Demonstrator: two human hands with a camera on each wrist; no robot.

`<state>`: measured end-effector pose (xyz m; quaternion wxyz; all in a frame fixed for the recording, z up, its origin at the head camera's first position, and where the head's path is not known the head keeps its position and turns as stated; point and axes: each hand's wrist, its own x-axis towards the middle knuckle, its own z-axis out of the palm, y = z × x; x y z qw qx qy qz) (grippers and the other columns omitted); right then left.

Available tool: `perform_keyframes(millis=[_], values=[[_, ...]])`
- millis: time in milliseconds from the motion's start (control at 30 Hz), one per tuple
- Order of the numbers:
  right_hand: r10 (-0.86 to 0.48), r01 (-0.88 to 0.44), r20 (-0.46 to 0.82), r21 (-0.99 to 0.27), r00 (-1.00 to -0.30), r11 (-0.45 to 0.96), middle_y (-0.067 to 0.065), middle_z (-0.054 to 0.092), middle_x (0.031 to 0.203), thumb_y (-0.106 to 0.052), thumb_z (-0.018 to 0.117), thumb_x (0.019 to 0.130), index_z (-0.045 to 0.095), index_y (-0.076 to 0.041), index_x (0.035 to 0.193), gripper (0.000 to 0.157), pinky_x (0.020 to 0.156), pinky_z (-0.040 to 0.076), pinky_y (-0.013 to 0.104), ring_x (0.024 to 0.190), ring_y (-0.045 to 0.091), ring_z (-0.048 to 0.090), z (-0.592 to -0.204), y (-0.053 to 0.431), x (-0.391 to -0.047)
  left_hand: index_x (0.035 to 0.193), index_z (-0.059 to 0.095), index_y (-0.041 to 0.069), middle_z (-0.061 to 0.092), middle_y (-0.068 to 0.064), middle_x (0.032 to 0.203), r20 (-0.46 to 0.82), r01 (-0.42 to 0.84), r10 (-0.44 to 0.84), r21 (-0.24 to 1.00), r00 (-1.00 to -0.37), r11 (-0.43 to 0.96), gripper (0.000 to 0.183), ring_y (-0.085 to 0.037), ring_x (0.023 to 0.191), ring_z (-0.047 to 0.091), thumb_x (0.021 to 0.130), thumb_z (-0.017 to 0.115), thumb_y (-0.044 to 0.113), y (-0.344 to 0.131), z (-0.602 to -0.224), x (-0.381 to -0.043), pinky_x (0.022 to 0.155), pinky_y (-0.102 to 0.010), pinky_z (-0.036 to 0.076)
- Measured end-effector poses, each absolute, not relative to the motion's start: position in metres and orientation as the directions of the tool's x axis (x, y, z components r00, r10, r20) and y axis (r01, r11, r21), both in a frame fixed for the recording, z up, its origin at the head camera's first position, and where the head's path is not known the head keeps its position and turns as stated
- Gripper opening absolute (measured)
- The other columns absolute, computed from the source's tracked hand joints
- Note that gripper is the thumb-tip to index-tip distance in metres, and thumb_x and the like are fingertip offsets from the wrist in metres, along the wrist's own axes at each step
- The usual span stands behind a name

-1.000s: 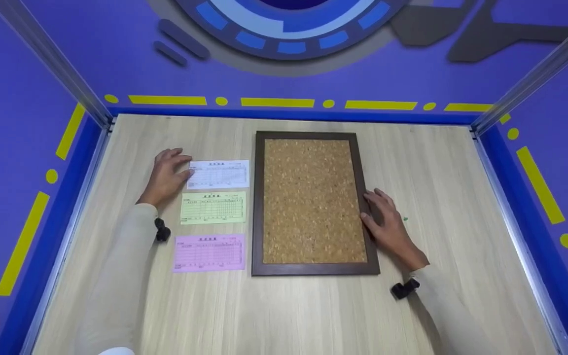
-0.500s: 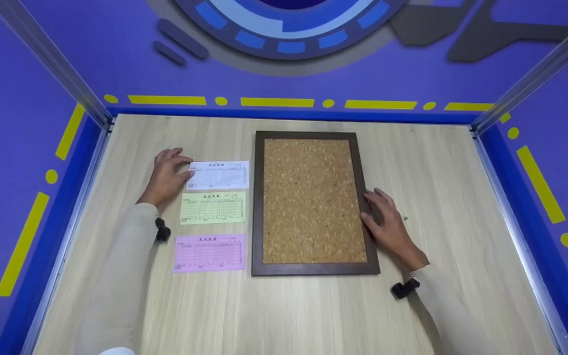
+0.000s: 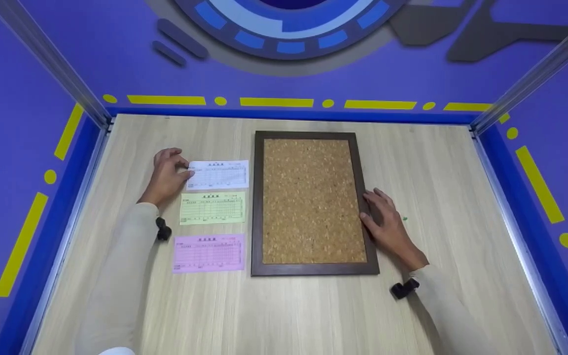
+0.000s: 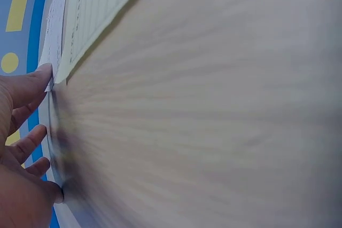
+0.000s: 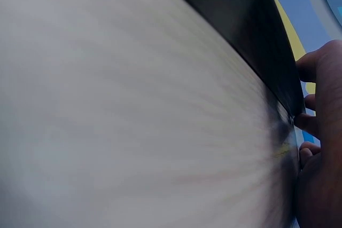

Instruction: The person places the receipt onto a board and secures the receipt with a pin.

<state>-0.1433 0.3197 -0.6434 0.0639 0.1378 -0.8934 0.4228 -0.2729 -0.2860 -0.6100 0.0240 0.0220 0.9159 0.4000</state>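
Observation:
Three printed form slips lie in a column on the table: a white slip (image 3: 218,175) at the back, a green slip (image 3: 212,208) in the middle and a pink slip (image 3: 209,253) in front. At the white slip's left edge, my left hand (image 3: 165,175) pinches the paper between thumb and index finger; the thumb (image 4: 37,81) lies on top in the left wrist view. To the right of the slips is a cork board (image 3: 313,202) in a dark brown frame. My right hand (image 3: 387,224) rests its fingers and thumb against the frame's right side (image 5: 256,41).
The light wood table (image 3: 303,315) is bounded by a blue back wall (image 3: 274,116) and side walls with metal corner posts. A tiny green speck (image 3: 405,218) lies right of the right hand.
My left index finger has drawn in toward the thumb at the white slip's edge. The right hand and cork board have stayed where they were.

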Motion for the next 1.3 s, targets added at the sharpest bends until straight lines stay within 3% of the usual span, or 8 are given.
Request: perform_keyframes(millis=[700,1300], values=[[-0.172,-0.265,0.202,-0.737,-0.964,0.621,0.019,0.051,0.166,-0.011,0.074,0.106,0.058,-0.002,0.157,0.054,0.128,0.027,0.069,0.162,0.041,0.032,-0.6420,0.3180,-0.1417,0.107,0.072,-0.011,0.044,-0.025,0.165,0.008,0.035,0.042,0.730,-0.999,0.682,0.012,-0.044,0.162,0.021,0.103,0.071,0.000,-0.2830,-0.6090,-0.2714,0.134,-0.056,0.016],[-0.178,-0.258,0.187,-0.742,-0.966,0.619,0.019,0.050,0.166,-0.012,0.073,0.106,0.057,-0.002,0.156,0.053,0.128,0.028,0.068,0.162,0.040,0.032,-0.6430,0.3187,-0.1424,0.112,0.070,-0.013,0.047,-0.027,0.161,-0.002,0.020,0.033,0.757,-0.999,0.654,0.015,-0.043,0.160,0.028,0.107,0.064,0.000,-0.2833,-0.6037,-0.2711,0.133,-0.056,0.023]])
